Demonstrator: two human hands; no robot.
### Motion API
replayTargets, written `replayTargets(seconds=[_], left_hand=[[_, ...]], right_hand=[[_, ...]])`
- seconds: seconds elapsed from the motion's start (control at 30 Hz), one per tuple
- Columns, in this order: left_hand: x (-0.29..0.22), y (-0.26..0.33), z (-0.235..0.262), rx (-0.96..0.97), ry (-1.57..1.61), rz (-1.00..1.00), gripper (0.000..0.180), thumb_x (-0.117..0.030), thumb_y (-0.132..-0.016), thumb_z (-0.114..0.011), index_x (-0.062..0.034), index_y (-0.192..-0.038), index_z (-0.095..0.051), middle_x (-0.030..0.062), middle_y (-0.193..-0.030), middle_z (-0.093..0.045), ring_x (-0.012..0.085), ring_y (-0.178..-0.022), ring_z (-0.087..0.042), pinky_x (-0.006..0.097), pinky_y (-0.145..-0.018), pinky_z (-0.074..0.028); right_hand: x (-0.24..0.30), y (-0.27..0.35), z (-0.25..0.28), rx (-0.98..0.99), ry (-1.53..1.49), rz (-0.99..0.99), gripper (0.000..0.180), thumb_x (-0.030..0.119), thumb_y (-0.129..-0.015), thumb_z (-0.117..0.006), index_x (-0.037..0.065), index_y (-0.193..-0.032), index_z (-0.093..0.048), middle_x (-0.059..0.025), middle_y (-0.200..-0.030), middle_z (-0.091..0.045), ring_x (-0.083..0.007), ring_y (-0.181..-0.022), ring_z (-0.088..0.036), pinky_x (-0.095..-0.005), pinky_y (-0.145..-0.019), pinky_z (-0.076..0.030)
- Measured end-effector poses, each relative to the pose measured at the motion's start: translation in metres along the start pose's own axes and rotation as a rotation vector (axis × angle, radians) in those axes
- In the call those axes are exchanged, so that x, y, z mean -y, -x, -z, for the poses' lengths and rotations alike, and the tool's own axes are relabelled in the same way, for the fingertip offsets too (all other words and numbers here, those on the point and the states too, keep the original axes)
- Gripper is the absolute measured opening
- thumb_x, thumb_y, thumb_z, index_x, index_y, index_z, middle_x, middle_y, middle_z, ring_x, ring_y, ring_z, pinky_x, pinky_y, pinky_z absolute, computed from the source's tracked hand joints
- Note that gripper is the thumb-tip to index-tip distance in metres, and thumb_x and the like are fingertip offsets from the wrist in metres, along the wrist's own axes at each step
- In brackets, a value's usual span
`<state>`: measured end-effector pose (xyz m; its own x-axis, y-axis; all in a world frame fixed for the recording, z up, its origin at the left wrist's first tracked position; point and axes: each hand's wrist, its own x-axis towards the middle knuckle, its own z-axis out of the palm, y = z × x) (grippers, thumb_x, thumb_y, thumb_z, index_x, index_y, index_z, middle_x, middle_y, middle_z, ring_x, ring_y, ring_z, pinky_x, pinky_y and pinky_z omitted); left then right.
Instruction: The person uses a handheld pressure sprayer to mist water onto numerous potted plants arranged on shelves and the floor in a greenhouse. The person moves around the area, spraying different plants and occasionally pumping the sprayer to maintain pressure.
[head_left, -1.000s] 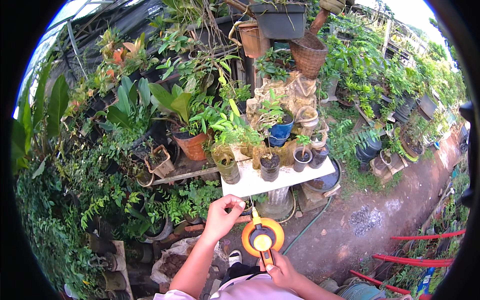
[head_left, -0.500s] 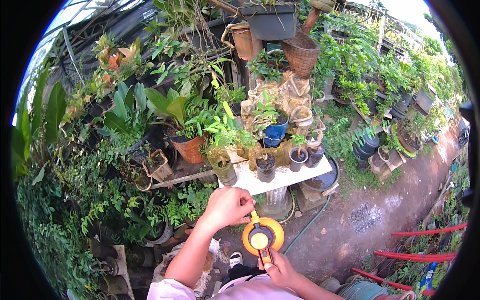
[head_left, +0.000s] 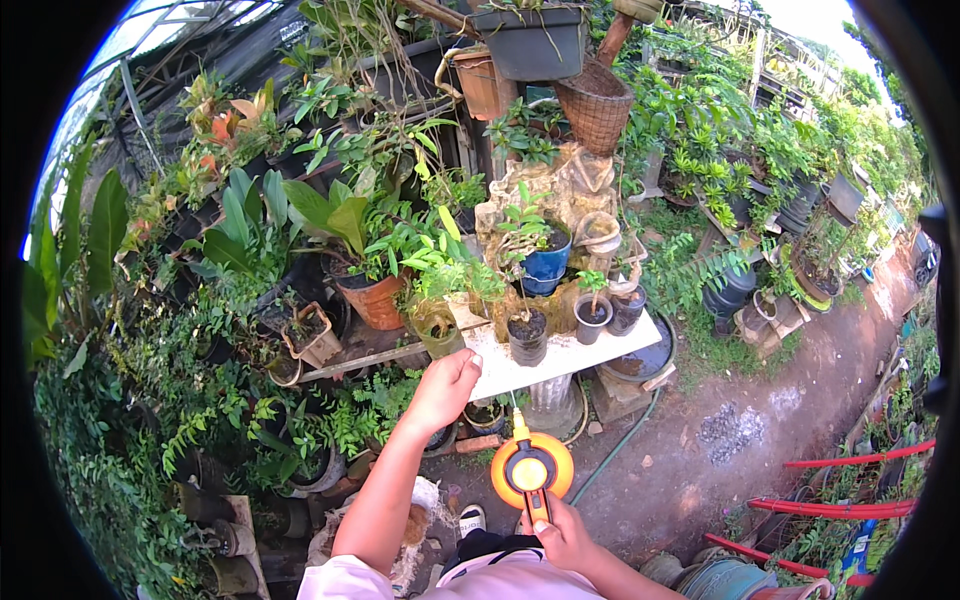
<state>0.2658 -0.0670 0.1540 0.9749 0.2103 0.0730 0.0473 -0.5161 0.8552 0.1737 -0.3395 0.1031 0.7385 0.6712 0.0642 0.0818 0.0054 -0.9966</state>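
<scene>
My right hand (head_left: 566, 540) grips the black and orange handle of a yellow-orange pump spray bottle (head_left: 558, 452), seen from above, with the thumb on top of the handle. Its yellow nozzle points away from me toward the white tabletop (head_left: 500, 376), and a thin pale streak shows just beyond the tip. My left hand (head_left: 440, 392) is closed, thumb against curled fingers, by the tabletop's near left corner; its underside is hidden. Nearest beyond it are a greenish clear container (head_left: 438, 333) and a dark potted seedling (head_left: 528, 340).
On the tabletop also stand a blue pot (head_left: 547, 268) and a small grey pot (head_left: 592, 318), before a rock-like sculpture (head_left: 545, 195). Dense potted plants fill the left. A green hose (head_left: 615, 447) lies on the dirt path; red bars (head_left: 835, 511) stick in from the right.
My left hand has come away from the sprayer's nozzle, moving left and slightly away from me. The sprayer has shifted slightly right, and the thin streak now shows at its tip.
</scene>
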Motion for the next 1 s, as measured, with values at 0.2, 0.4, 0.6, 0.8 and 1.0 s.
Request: replayTargets(seconds=[0.2, 0.4, 0.6, 0.8, 1.0], left_hand=[[0.019, 0.004, -0.011, 0.135, 0.23, -0.004, 0.022, -0.018, -0.098, -0.053, 0.0015, -0.098, -0.063, 0.0011, -0.086, -0.065, 0.0097, -0.08, -0.056, 0.027, -0.077, -0.047], [0.02, 0.026, -0.043, 0.337, 0.624, 0.185, 0.029, -0.023, -0.101, -0.051, -0.0006, -0.107, -0.068, 0.0026, -0.097, -0.068, 0.0114, -0.092, -0.059, 0.029, -0.089, -0.047], [0.017, 0.042, -0.069, 0.211, 1.082, 0.281, 0.026, -0.023, -0.1, -0.054, -0.0002, -0.106, -0.065, 0.0072, -0.099, -0.067, 0.0154, -0.091, -0.063, 0.032, -0.088, -0.05], [0.012, 0.049, -0.071, 0.104, 1.149, 0.282, 0.025, -0.02, -0.1, -0.055, 0.0023, -0.106, -0.064, 0.0079, -0.098, -0.067, 0.0141, -0.089, -0.063, 0.029, -0.085, -0.051], [0.009, 0.048, -0.067, 0.047, 1.133, 0.287, 0.019, -0.019, -0.099, -0.057, -0.0015, -0.098, -0.063, 0.0068, -0.09, -0.066, 0.0144, -0.081, -0.063, 0.029, -0.079, -0.053]], right_hand=[[-0.003, -0.003, 0.003, -0.008, -0.005, 0.016, 0.05, 0.046, -0.097, -0.043, -0.003, -0.104, -0.049, -0.0086, -0.078, -0.059, -0.0181, -0.07, -0.059, -0.0323, -0.067, -0.048], [-0.002, -0.007, 0.004, -0.012, -0.02, 0.011, 0.052, 0.048, -0.097, -0.043, -0.003, -0.105, -0.049, -0.0079, -0.078, -0.058, -0.0176, -0.07, -0.058, -0.0321, -0.067, -0.048], [0.0, -0.01, 0.003, -0.004, -0.043, -0.005, 0.026, 0.024, -0.092, -0.046, 0.0, -0.101, -0.05, -0.0092, -0.079, -0.058, -0.0204, -0.071, -0.059, -0.0347, -0.069, -0.048], [0.0, -0.013, 0.0, 0.009, -0.058, 0.0, 0.023, 0.022, -0.091, -0.046, 0.001, -0.099, -0.05, -0.0091, -0.079, -0.058, -0.0206, -0.07, -0.058, -0.0346, -0.069, -0.048], [0.003, -0.017, -0.001, 0.013, -0.054, 0.028, 0.026, 0.025, -0.094, -0.046, 0.0, -0.097, -0.05, -0.0092, -0.078, -0.058, -0.0203, -0.07, -0.058, -0.0344, -0.069, -0.048]])
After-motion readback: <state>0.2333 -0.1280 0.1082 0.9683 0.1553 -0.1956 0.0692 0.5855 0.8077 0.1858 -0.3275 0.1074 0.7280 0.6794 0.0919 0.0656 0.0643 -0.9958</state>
